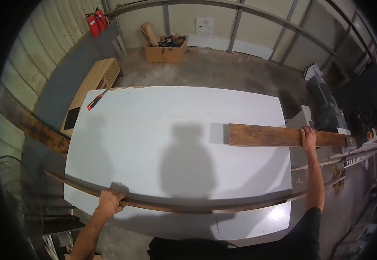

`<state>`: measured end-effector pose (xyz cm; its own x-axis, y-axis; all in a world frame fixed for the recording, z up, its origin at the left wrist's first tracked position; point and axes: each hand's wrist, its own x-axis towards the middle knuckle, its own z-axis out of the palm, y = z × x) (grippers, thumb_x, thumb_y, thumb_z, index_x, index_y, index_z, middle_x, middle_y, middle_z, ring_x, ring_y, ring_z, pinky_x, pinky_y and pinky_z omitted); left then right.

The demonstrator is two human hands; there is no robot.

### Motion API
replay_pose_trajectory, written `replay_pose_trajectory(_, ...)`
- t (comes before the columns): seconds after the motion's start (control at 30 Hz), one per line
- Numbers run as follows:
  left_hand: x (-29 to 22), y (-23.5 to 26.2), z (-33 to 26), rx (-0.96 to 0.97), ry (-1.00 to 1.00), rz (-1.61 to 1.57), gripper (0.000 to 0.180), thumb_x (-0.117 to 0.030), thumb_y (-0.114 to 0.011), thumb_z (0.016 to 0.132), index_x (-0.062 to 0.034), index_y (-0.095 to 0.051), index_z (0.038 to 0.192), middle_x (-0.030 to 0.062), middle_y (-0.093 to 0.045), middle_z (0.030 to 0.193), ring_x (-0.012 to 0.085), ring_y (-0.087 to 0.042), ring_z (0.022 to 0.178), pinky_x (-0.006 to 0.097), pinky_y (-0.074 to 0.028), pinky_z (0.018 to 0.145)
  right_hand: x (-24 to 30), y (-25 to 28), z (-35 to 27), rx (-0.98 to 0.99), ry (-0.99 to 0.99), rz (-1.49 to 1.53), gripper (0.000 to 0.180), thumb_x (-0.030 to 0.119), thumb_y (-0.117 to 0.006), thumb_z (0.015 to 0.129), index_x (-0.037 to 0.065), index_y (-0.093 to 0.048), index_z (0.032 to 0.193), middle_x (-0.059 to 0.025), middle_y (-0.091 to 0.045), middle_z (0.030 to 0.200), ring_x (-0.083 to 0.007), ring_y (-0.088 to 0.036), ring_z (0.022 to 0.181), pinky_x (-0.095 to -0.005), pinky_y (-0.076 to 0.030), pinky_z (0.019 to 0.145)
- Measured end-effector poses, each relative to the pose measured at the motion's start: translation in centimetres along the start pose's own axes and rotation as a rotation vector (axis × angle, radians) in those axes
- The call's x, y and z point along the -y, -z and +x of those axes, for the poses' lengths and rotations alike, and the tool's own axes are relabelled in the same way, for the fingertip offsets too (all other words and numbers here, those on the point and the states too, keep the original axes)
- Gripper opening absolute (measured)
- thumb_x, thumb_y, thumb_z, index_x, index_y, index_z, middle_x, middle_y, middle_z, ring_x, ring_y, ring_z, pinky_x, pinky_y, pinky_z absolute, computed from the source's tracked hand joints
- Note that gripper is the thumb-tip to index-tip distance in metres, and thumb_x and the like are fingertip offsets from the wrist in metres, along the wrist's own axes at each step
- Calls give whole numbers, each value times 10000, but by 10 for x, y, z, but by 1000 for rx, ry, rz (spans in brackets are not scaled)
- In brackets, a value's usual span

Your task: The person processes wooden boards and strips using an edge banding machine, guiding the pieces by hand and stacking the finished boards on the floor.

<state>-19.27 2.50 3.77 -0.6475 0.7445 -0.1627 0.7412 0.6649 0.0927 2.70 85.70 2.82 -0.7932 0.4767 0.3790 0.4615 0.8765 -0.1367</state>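
My left hand [110,202] is closed around a long, narrow brown wooden strip [171,209] that runs across the near part of a white tabletop [136,143] and sticks out past both sides. At the right, my right hand [308,138] grips a wide brown wooden plank [262,135] by its upper edge, the thumb side hidden behind the wood. The plank's left end hangs over the tabletop and its right end reaches beyond the table's edge. A red and black screwdriver [95,102] lies at the table's far left corner.
Beyond the table, a cardboard box [166,54] with dark cables stands on the floor. Along the left wall are a light wooden cabinet [94,80] and red fire extinguishers [94,26]. A grey motor-like machine [325,99] stands at the right, beyond the plank.
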Motion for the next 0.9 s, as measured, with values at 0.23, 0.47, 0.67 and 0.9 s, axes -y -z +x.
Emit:
replay_pose_trajectory(0.23, 2, -3, -1, 63, 17, 57, 158, -246, -757, 660, -137, -670, 734, 85, -659, 674, 306, -646, 679, 437, -499, 640, 68, -23, 1, -70, 41, -78, 259, 256, -518, 975, 54, -679, 1003, -155, -615, 987, -358, -556, 1001, -481, -420, 865)
replay_pose_trajectory(0.47, 12, -17, 6, -92, -62, -32, 159, -170, -741, 583, -111, -628, 678, 122, -587, 582, 368, -568, 559, 470, -396, 541, 148, -27, -6, -110, 110, -217, 214, 250, -558, 869, 98, -703, 828, -67, -671, 877, -278, -575, 988, -484, -450, 836)
replay_pose_trajectory(0.67, 13, -18, 14, -97, -35, -14, 282, -251, -843, 577, -79, -621, 555, 119, -524, 483, 340, -523, 453, 393, -428, 465, 213, -38, -1, -93, -65, -2, 290, 310, -557, 944, 52, -687, 957, -155, -627, 990, -313, -536, 1056, -479, -374, 942)
replay_pose_trajectory(0.9, -9, -2, 17, -51, -51, -42, 186, -282, -754, 695, -120, -706, 773, 108, -652, 660, 340, -622, 633, 465, -437, 571, 218, -19, 6, 56, 406, 244, 264, 300, -604, 893, 54, -696, 875, -159, -664, 926, -344, -602, 944, -466, -479, 886)
